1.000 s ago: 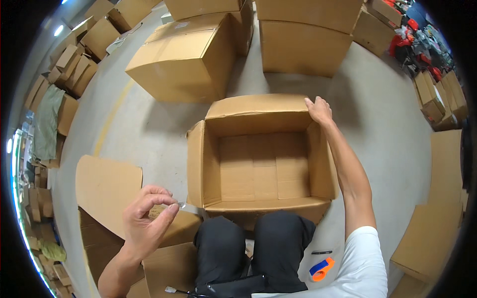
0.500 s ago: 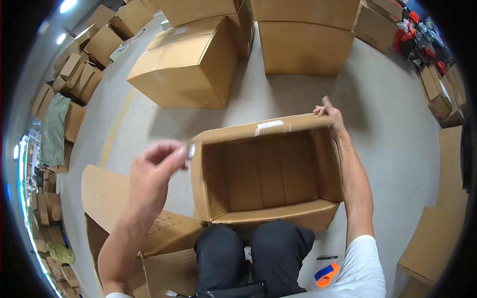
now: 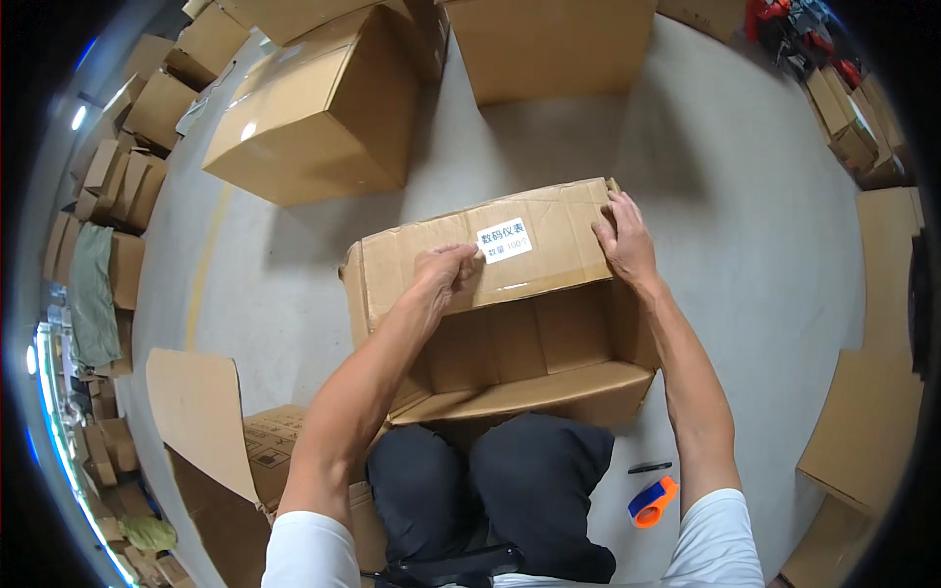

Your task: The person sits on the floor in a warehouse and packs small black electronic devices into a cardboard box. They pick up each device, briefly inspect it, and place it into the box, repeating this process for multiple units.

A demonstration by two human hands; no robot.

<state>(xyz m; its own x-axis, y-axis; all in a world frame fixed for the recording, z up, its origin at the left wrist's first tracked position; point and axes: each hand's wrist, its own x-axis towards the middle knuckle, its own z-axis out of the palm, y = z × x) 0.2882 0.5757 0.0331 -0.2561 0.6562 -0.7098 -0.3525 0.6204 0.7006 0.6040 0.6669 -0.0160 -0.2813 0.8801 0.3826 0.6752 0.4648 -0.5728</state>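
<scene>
Your left hand (image 3: 446,272) is down on the tilted cardboard box (image 3: 510,294), fingertips bunched together and pressing on the upper panel. The white label (image 3: 504,240) lies just beside that grip, off to its right and slightly up, touching or nearly touching your fingertips; from here it's hard to tell whether you're pinching its corner or only pressing the edge flat. The label's long axis runs along the length of the panel, tilting up slightly toward your other hand.

Your right hand (image 3: 624,240) sits further along that same line, spread flat with the fingers splayed over the far right corner of the panel, steadying the box. So the label lies between your two grips, but much closer to the left one; the right is well apart from it, past the label's far end.

The box itself is tipped so its open mouth faces you, the lower flap resting against your knees, the labelled panel facing up just ahead of your left grip.

Behind your right elbow, on the floor, an orange and blue tape dispenser (image 3: 652,502) lies near a black pen (image 3: 649,467), well out of reach of either grip.
</scene>
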